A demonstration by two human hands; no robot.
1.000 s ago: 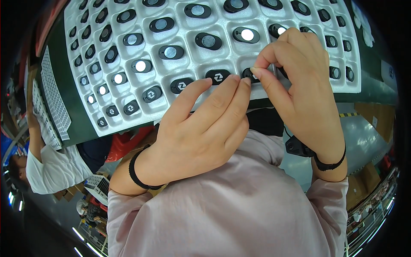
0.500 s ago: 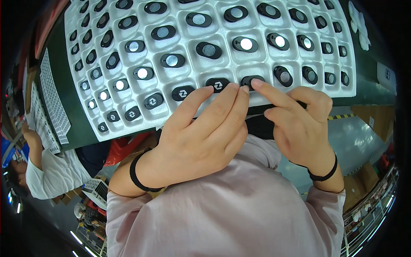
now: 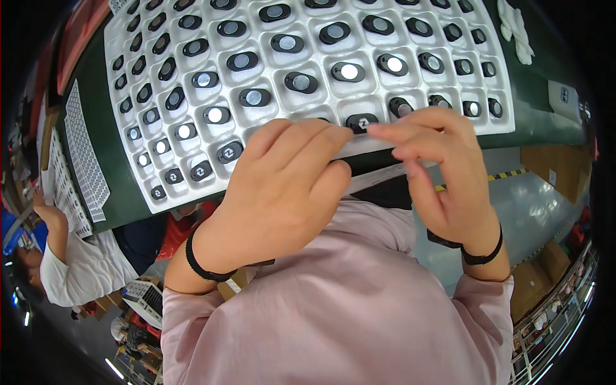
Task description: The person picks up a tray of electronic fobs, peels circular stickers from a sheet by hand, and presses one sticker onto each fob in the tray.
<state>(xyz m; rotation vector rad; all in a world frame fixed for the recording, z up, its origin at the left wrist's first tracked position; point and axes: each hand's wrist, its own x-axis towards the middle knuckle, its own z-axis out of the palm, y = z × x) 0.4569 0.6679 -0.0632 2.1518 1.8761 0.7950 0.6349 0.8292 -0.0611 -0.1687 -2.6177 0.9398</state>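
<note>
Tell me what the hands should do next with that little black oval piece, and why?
Probably press the small black oval part down into its pocket. It sits at the near edge of the white moulded tray, right between the left hand and right hand, whose fingertips meet beside it; other pockets already hold seated parts.

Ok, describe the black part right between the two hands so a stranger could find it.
Start at the white tray on the green table. Follow its near edge to where the left hand and right hand meet. The part shows a white mark, not a shiny disc.

Factory floor: part-filled tray, green workbench.
</note>
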